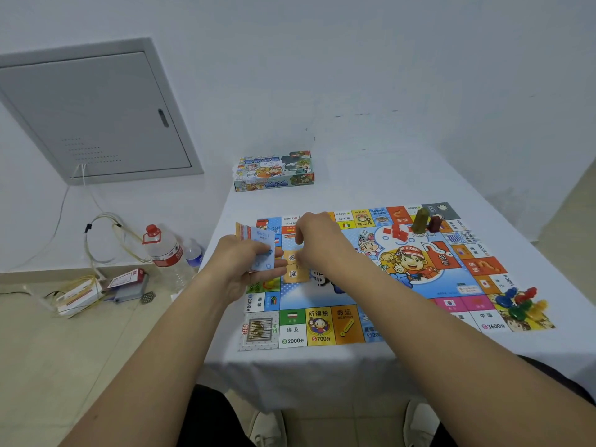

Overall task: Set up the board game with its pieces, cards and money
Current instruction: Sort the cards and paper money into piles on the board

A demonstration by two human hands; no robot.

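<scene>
Your left hand point(248, 262) grips the thin paper money point(262, 250) over the board's point(322, 327) left edge. Your right hand point(317, 243) pinches just beside it; what it holds is unclear. The notes look light and floppy, so pinch them by an edge.

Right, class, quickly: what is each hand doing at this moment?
Left hand: holds a stack of paper money.
Right hand: fingers curled down over the board; whether it holds anything cannot be told.

From my feed, the left grip point(240, 264) covers the lower part of the paper money point(260, 250), so I cannot count the notes; the right grip point(317, 241) hides its own fingertips and part of the orange card point(295, 269); the board point(322, 327) print is mostly too small to read.
</scene>
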